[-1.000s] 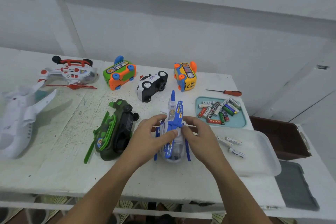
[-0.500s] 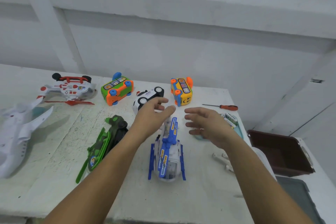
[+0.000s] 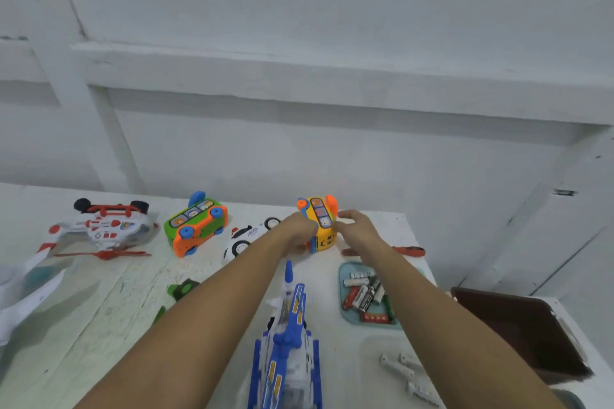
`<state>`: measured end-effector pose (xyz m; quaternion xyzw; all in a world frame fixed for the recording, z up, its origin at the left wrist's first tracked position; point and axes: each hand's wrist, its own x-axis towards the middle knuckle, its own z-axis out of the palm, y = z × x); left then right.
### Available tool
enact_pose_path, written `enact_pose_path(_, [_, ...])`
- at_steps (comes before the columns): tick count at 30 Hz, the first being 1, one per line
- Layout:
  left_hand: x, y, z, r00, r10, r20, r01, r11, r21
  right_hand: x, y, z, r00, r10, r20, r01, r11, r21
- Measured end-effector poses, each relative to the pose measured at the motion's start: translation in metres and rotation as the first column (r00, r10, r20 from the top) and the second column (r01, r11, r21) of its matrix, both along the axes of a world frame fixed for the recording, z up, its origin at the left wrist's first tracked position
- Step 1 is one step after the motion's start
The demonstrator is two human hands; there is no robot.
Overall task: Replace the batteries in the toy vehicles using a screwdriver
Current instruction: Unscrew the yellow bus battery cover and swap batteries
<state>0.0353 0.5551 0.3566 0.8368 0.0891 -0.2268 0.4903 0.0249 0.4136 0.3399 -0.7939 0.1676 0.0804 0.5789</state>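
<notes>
Item: yellow toy bus (image 3: 320, 226), orange trim, blue wheels, lying on its side at the far edge of the white table (image 3: 99, 292).

Hands: both arms are stretched out across the table, one hand on each flank of the bus.
- Left hand (image 3: 297, 229): fingers curled against the bus's left side, gripping it.
- Right hand (image 3: 357, 229): thumb touching the bus's right side, other fingers arched above. I cannot tell whether it has a firm hold, because the view is blurred.

Screwdriver (image 3: 410, 251): red handle, flat on the table just right of the right wrist, with the shaft hidden behind it. Neither hand touches it.

Batteries (image 3: 363, 292): a heap in a teal tray (image 3: 342, 279), near side of the bus, beneath the right forearm.

Other stock:
- Blue toy helicopter (image 3: 289, 342), between the two forearms, nose pointing toward the bus.
- White-and-black toy car (image 3: 247, 237), just left of the left hand.
- Green-and-orange toy bus (image 3: 196, 226), further left.
- Red-and-white toy helicopter (image 3: 103, 226), upside down, far left.
- Dark green toy (image 3: 181, 289), mostly hidden by the left forearm.
- White toy plane (image 3: 26, 292), at the left edge.
- Loose white batteries (image 3: 397, 367), near right.
- Brown bin (image 3: 525, 325), beyond the table's right end.
</notes>
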Motion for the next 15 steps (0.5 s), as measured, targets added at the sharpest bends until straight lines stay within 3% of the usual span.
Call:
enact_pose_path(4, [0.001, -0.003, -0.004, 0.987, 0.105, -0.119, -0.131, 0.962, -0.238, 0.007, 0.000, -0.006, 0.997, 0.036, -0.069, -0.026, 0.989, 0.144])
enact_pose_path(7, [-0.002, 0.001, -0.006, 0.981, 0.077, -0.180, -0.138, 0.922, -0.362, 0.009, -0.002, -0.010, 0.998, 0.017, -0.053, -0.006, 0.978, 0.207])
enact_pose_path(11, [-0.001, 0.006, -0.001, 0.989, 0.047, -0.140, -0.105, 0.893, -0.438, 0.007, -0.011, -0.007, 0.999, -0.037, -0.005, 0.036, 0.929, 0.368])
enact_pose_path(15, [0.004, 0.007, 0.008, 0.992, 0.115, -0.052, -0.125, 0.865, -0.486, 0.007, -0.023, 0.009, 0.994, -0.077, 0.073, 0.022, 0.822, 0.569])
